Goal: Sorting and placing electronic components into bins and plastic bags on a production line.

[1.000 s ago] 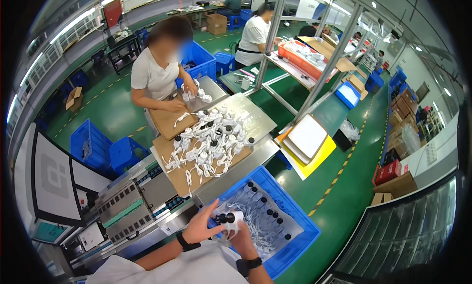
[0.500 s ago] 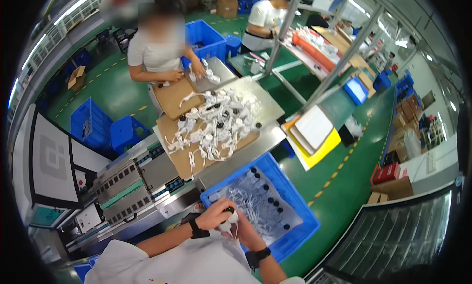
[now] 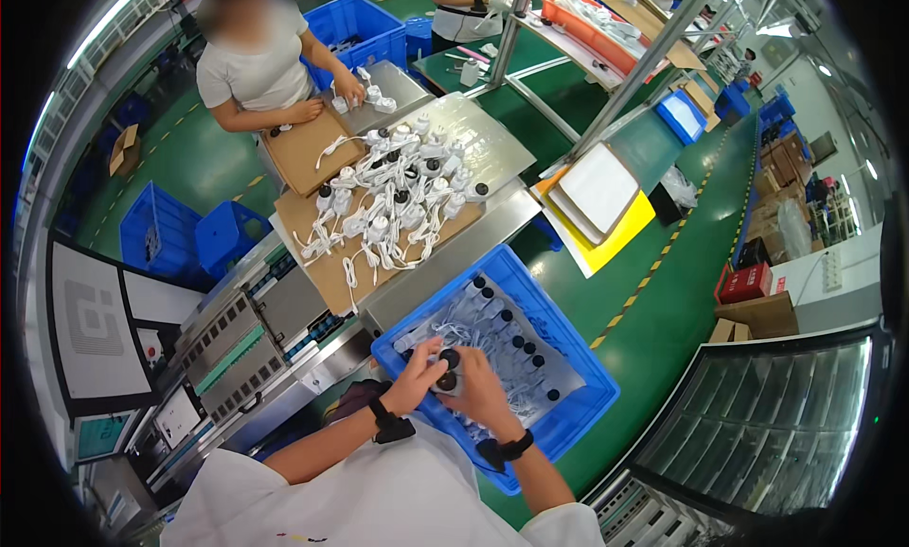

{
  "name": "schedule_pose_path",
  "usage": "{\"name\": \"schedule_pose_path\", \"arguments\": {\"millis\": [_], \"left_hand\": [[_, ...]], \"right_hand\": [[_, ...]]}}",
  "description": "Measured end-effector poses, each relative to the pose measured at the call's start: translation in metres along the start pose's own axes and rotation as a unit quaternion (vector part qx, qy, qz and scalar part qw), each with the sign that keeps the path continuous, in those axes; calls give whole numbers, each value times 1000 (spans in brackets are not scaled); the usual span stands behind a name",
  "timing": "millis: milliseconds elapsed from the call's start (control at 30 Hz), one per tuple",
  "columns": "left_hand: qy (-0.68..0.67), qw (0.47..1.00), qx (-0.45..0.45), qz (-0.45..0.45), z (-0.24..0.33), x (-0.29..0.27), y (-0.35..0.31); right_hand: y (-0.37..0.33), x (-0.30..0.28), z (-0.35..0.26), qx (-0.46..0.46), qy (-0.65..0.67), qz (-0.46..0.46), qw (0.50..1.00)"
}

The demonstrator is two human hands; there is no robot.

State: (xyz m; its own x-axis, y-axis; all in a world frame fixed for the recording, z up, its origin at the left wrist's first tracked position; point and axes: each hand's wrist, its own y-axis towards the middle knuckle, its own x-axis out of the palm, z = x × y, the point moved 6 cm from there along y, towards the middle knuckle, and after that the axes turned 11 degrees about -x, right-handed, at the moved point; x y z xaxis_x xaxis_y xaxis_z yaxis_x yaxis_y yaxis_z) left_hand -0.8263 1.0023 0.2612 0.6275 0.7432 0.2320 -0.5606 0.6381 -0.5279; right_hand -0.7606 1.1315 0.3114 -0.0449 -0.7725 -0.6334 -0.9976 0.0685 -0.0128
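Over the near-left part of a blue crate (image 3: 589, 431), my two hands are close together around a white corded device with a round black cap (image 3: 449, 358). My left hand (image 3: 413, 380) is closed at its left side, thumb and fingers near the cap. The fingers of my right hand (image 3: 485, 393) curl round its other side and hide much of the white body. A second dark round part shows just below the cap; whether it belongs to the same device I cannot tell. Inside the crate, similar white devices with black caps (image 3: 518, 342) lie in rows with bundled white cords.
Ahead, a pile of white corded devices (image 3: 398, 195) covers cardboard on a metal table (image 3: 497, 147). A co-worker (image 3: 256, 78) handles similar pieces behind it. A conveyor machine (image 3: 237, 358) stands at left, a yellow sheet with white boards (image 3: 597, 197) at right, a glass-topped unit (image 3: 757, 433) lower right.
My hands have moved forward and up, farther over the crate, with the device between them. The view has shifted, so the table and co-worker appear farther left and higher.
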Motion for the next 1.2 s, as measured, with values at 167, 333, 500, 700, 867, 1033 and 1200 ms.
{"name": "schedule_pose_path", "arguments": {"millis": [167, 333, 500, 700, 867, 1033, 1200], "left_hand": [[-45, 997, -32, 49, -13, -54, 2], [-16, 991, -94, 98, -36, -115, -14], [-32, 986, -99, 130, -66, -141, -38], [-55, 981, -131, 131, -80, -155, -51], [-60, 983, -107, 138, -78, -192, -17], [259, 916, 18, 306, 14, -261, 69], [349, 793, 50, 496, 80, -338, 188]], "right_hand": [[36, -38, 60, -7, -95, 40, 995], [88, 34, 125, -135, -201, -67, 968], [99, 159, 168, -223, -237, -132, 936], [82, 218, 177, -205, -295, -121, 925], [77, 199, 150, -133, -333, -94, 929], [35, 180, 133, 123, -27, -114, 985], [-3, 179, 68, 168, 164, -88, 968]]}}
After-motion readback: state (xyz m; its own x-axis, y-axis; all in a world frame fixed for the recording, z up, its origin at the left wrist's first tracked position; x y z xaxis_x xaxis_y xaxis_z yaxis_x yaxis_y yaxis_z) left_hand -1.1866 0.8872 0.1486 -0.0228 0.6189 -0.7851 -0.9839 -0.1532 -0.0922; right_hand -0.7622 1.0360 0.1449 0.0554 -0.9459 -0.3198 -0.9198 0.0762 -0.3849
